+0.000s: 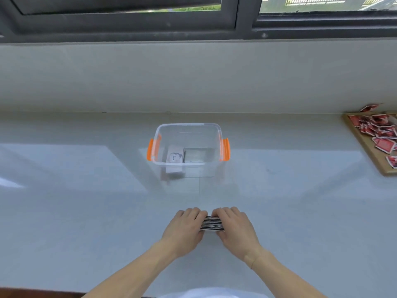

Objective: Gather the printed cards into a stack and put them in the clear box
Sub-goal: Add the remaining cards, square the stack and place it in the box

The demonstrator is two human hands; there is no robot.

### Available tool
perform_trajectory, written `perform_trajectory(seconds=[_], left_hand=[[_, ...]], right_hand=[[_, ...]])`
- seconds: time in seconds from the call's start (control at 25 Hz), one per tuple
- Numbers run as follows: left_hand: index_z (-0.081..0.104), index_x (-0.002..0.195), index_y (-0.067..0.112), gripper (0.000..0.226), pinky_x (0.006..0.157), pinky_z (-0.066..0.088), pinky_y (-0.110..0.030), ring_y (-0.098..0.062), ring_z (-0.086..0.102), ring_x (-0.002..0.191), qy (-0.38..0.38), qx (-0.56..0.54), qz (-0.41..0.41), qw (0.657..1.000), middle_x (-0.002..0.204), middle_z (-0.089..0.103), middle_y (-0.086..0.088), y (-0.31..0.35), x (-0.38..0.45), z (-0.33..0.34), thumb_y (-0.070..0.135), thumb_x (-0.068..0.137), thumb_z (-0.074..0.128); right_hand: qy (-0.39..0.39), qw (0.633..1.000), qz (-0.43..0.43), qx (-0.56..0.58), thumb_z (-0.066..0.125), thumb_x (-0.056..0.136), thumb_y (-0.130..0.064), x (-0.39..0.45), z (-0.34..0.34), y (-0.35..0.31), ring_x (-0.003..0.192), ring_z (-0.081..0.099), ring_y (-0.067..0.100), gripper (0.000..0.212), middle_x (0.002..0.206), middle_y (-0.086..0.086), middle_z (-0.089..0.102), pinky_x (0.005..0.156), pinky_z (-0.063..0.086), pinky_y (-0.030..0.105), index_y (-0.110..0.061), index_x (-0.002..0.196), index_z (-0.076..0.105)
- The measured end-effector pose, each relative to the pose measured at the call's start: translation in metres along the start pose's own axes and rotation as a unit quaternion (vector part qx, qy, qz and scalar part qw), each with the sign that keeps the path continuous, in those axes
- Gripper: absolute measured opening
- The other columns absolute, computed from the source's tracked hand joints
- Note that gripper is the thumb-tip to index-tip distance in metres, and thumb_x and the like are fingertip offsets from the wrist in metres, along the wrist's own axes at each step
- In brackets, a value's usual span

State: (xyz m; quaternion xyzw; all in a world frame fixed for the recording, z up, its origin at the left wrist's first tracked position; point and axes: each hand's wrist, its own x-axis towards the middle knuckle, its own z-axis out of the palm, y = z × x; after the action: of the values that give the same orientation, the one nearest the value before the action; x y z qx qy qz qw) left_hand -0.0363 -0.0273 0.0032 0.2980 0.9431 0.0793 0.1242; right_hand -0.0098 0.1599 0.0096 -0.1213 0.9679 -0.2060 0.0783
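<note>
Two hands press on one stack of printed cards (212, 223), and that is where I am working, low on the pale counter (86, 211) at about six o'clock from the clear box (189, 127). The box sits straight ahead at twelve o'clock from the stack, well apart from it, open at the top with orange latches (151, 149) on its left and right ends. Inside it I can make out a few cards already lying flat on the bottom, one with printing on it. The stack stands on edge with its striped edges facing up, and its long axis runs left to right, nine to three o'clock, which roughly matches the long side of the box. My left hand (184, 227) clamps the nine o'clock end and my right hand (235, 225) clamps the three o'clock end, fingers curled over the top, both squeezing inward. Neither hand is nearer the box; they are level with each other. I judge the cards are gathered and squared, so what remains is to lift them and carry them forward to twelve o'clock. A tray of red packets (380, 134) lies off at two o'clock, well clear.
</note>
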Motion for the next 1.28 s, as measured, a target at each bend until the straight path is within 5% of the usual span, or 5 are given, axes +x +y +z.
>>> perform_trajectory(seconds=[0.16, 0.68, 0.96, 1.08, 1.28], left_hand=[[0.05, 0.108, 0.019, 0.028, 0.073, 0.049, -0.035, -0.024, 0.058, 0.085, 0.028, 0.026, 0.007, 0.999, 0.1, 0.058, 0.001, -0.001, 0.0, 0.002, 0.026, 0.082, 0.052], [0.042, 0.115, 0.019, 0.03, 0.084, 0.04, -0.038, -0.027, 0.05, 0.095, -0.006, 0.016, -0.038, 0.999, 0.111, 0.05, -0.002, 0.001, 0.007, 0.016, 0.021, 0.085, 0.045], [0.041, 0.117, 0.02, 0.034, 0.087, 0.039, -0.037, -0.026, 0.052, 0.099, -0.011, -0.007, -0.038, 0.999, 0.113, 0.048, -0.001, -0.001, 0.009, 0.021, 0.022, 0.084, 0.048], [0.037, 0.136, 0.02, 0.056, 0.106, 0.034, -0.031, -0.018, 0.044, 0.125, 0.018, -0.167, -0.063, 0.984, 0.136, 0.045, 0.003, -0.006, 0.003, 0.023, 0.025, 0.084, 0.056], [0.01, 0.151, 0.026, 0.086, 0.115, 0.011, -0.019, 0.005, 0.01, 0.143, 0.069, -0.451, -0.182, 0.871, 0.156, 0.012, 0.018, -0.01, -0.033, 0.032, 0.016, 0.085, 0.065]], right_hand=[[0.032, 0.999, -0.03, -0.027, 0.063, 0.075, -0.015, -0.005, 0.004, 0.002, 0.086, 0.054, 0.023, 0.039, 0.101, -0.007, 0.062, 0.069, 0.047, 0.034, -0.024, 0.112, 0.054], [0.017, 0.996, -0.008, -0.085, 0.067, 0.078, -0.031, -0.009, 0.018, -0.001, 0.079, 0.055, 0.023, 0.036, 0.095, -0.006, 0.06, 0.063, 0.049, 0.034, -0.022, 0.111, 0.055], [0.012, 0.988, 0.006, -0.152, 0.071, 0.073, -0.047, 0.0, 0.02, -0.009, 0.088, 0.06, 0.024, 0.043, 0.095, -0.003, 0.064, 0.086, 0.053, 0.046, -0.019, 0.104, 0.06], [0.009, 0.991, 0.006, -0.136, 0.072, 0.076, -0.043, 0.001, 0.021, -0.009, 0.073, 0.057, 0.024, 0.036, 0.085, -0.003, 0.061, 0.061, 0.051, 0.035, -0.019, 0.1, 0.06], [-0.003, 0.991, 0.014, -0.136, 0.072, 0.075, -0.041, 0.001, 0.02, -0.01, 0.074, 0.056, 0.026, 0.035, 0.084, -0.001, 0.06, 0.057, 0.049, 0.037, -0.019, 0.098, 0.058]])
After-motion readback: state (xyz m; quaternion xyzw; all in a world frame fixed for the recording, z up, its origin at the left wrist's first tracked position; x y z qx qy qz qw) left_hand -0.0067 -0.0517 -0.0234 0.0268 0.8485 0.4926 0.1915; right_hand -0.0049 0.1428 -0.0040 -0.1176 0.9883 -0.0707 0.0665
